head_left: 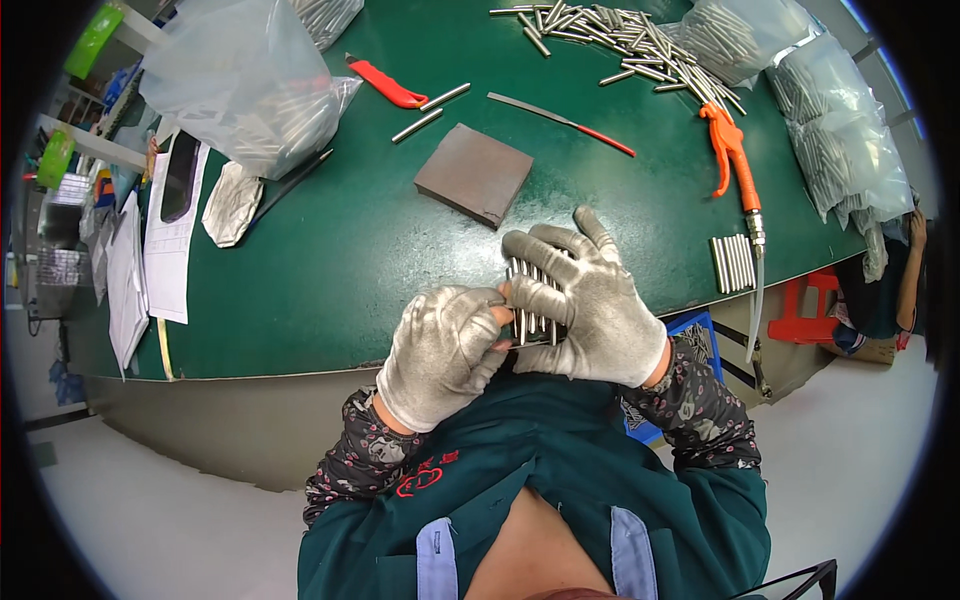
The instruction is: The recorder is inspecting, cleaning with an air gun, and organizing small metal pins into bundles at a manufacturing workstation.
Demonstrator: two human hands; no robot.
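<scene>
At the table's near edge, a row of short, shiny metal pins lies side by side between my gloved hands. My left hand, in a grey-white glove with bare fingertips, is closed, its thumb and finger pinching at the left end of the row. Over the pins curve the fingers of my right hand, with its thumb along their near side; the index finger sticks out away from me. These fingers hide part of the row. Just beyond is a brown rectangular block.
Loose pins form a pile at the far right, near bagged pins and an orange air gun. A row of pins lies at right. Farther off are a red cutter, a file and a plastic bag.
</scene>
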